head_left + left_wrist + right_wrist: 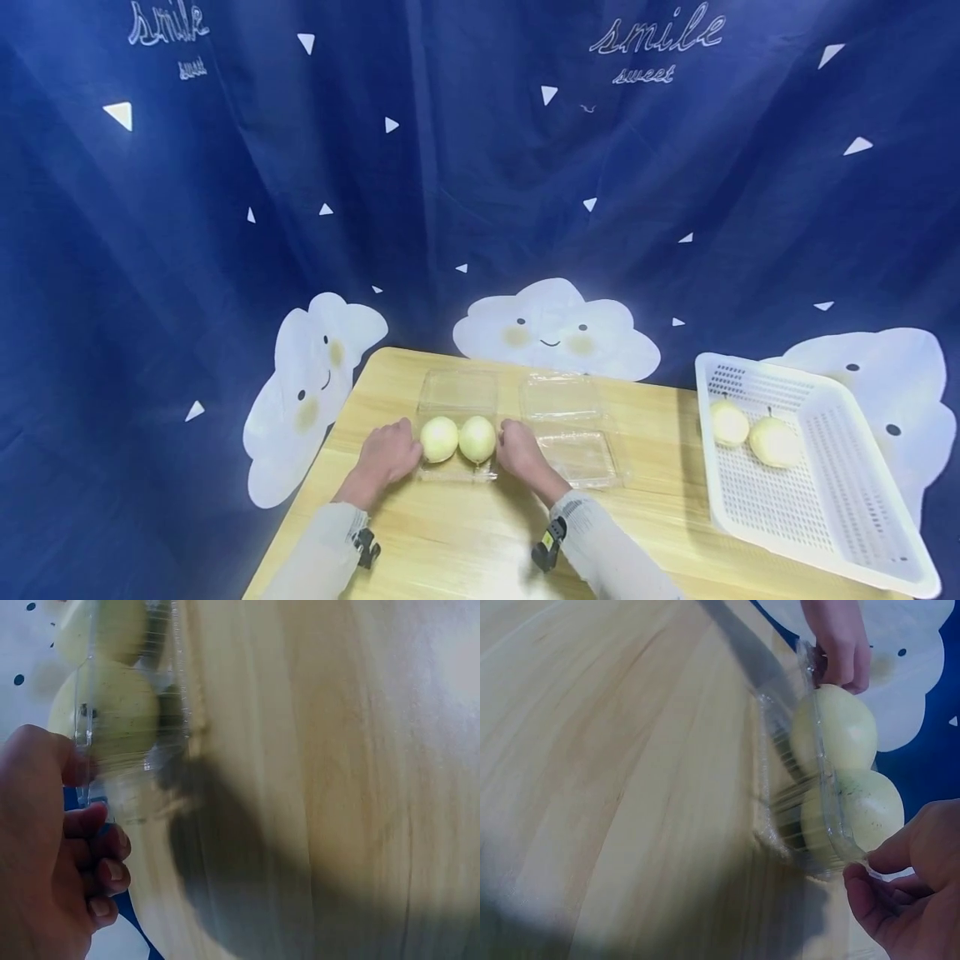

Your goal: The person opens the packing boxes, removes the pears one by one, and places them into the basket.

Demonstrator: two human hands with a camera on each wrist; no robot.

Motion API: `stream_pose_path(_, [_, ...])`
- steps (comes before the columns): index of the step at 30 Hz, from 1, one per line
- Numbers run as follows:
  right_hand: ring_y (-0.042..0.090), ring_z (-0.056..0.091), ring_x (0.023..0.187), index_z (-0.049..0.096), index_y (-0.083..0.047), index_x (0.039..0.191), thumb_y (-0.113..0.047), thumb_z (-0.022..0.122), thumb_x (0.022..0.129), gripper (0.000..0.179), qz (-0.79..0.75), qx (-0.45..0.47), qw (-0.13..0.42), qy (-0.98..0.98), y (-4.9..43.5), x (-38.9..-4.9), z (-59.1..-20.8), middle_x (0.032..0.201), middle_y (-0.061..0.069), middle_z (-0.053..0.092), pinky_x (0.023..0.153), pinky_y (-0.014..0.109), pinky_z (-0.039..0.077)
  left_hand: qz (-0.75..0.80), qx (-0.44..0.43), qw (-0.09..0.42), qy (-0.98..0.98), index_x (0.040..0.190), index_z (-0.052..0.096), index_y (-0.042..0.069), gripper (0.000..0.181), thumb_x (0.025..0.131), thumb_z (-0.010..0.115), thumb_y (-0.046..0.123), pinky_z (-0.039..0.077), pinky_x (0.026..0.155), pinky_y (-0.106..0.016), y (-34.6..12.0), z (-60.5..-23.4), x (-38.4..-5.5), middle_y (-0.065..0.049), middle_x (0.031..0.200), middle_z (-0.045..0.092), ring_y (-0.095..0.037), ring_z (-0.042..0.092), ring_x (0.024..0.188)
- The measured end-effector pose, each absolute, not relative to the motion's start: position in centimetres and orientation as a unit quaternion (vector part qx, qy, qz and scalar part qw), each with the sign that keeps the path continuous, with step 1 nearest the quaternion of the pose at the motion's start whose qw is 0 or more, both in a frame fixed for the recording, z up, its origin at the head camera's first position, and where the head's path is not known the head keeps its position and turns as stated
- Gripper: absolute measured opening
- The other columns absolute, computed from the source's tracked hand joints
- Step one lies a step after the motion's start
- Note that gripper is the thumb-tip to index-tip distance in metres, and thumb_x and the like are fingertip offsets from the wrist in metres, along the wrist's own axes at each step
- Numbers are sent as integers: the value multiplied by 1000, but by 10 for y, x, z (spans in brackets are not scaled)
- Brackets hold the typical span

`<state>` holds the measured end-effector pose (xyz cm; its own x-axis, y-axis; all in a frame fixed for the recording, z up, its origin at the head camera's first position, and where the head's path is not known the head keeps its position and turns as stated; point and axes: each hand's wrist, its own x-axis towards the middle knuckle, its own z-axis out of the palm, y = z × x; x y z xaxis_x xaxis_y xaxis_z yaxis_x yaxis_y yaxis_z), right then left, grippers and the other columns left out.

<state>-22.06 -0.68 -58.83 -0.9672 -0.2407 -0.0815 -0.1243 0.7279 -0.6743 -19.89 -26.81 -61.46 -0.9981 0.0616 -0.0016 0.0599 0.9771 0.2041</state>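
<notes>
Two round, pale-yellow pears [438, 439] [477, 439] sit side by side in the base of a clear plastic clamshell box [459, 392], whose lid lies open toward the back. At the box's left end, my left hand [386, 454] pinches the rim between thumb and fingers, as its wrist view shows. My right hand [522, 452] pinches the rim at the opposite end, with thumb and forefinger [861, 896] on the plastic edge. Through the ribbed side wall [780, 765] both pears show in the right wrist view.
Right of the hands lies a second clear box [579, 457], opened flat on the wooden table [442, 542]. Farther right stands a white perforated basket [716, 492] with two more pears [729, 423] [775, 442]. A blue curtain [487, 183] with white clouds hangs behind the table.
</notes>
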Motion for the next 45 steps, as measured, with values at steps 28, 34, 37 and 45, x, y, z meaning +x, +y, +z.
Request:
stream_pose_path(28, [35, 69, 95, 65, 11, 123, 5, 68, 88, 36, -282, -161, 2, 946, 1, -215, -586, 110, 24, 66, 84, 41, 66, 3, 64, -54, 997, 83, 50, 5, 24, 98, 47, 22, 49, 66, -41, -253, -623, -188, -10, 70, 51, -28, 52, 65])
stream_pose_path(34, [33, 69, 103, 66, 7, 125, -1, 72, 89, 37, -304, -181, -31, 935, 2, -214, -594, 114, 22, 68, 88, 40, 65, 7, 65, -50, 997, 84, 51, 4, 23, 97, 45, 22, 49, 68, -40, -252, -621, -189, -9, 72, 51, -27, 53, 67])
stream_pose_path(37, [33, 68, 109, 66, 5, 127, -3, 70, 91, 37, -323, -181, -27, 929, 1, -214, -595, 118, 20, 68, 94, 43, 63, 14, 64, -53, 996, 83, 51, 4, 24, 96, 47, 23, 48, 67, -40, -251, -619, -188, -9, 71, 50, -27, 52, 67])
stream_pose_path(45, [40, 60, 129, 58, 2, 139, -17, 71, 94, 50, -334, -185, 1, 924, -5, -211, -592, 139, 24, 61, 109, 52, 55, 27, 61, -45, 997, 84, 52, 4, 23, 97, 50, 23, 49, 69, -41, -251, -618, -187, -10, 72, 51, -28, 53, 68])
